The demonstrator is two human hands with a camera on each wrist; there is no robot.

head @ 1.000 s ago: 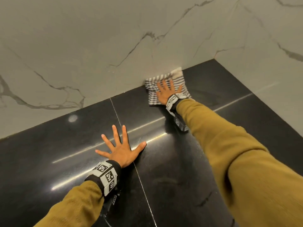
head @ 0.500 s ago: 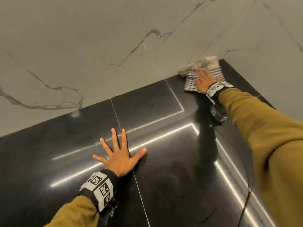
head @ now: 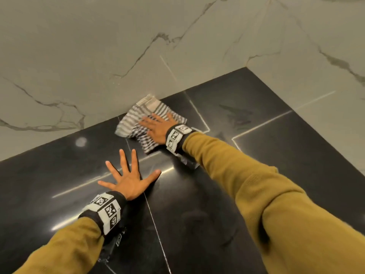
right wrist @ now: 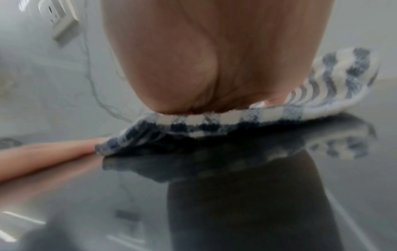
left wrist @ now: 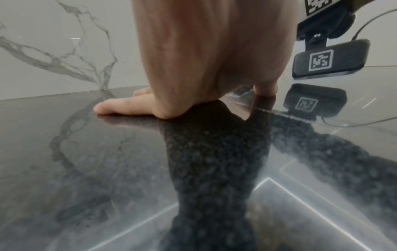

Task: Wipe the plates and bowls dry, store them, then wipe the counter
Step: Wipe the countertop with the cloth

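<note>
The striped cloth (head: 146,123) was pressed flat on the black bench (head: 197,214) by the right hand (head: 158,127), fingers (head: 147,122) straight and laid out over the fabric, nothing pinched. The cloth was found right against the marble wall (head: 98,56), its far corner riding up the joint. The left hand (head: 128,180) was planted nearer on the bench, fingers spread wide, holding nothing (a brace, by the look of it). No plates or bowls were seen, so the counter wipe was judged to be the step in hand. For a clean pass, even pressure would be wanted across the whole palm, with overlapping strokes worked away from the wall; the bunched far corner should be flattened, or the seam could be missed.
</note>
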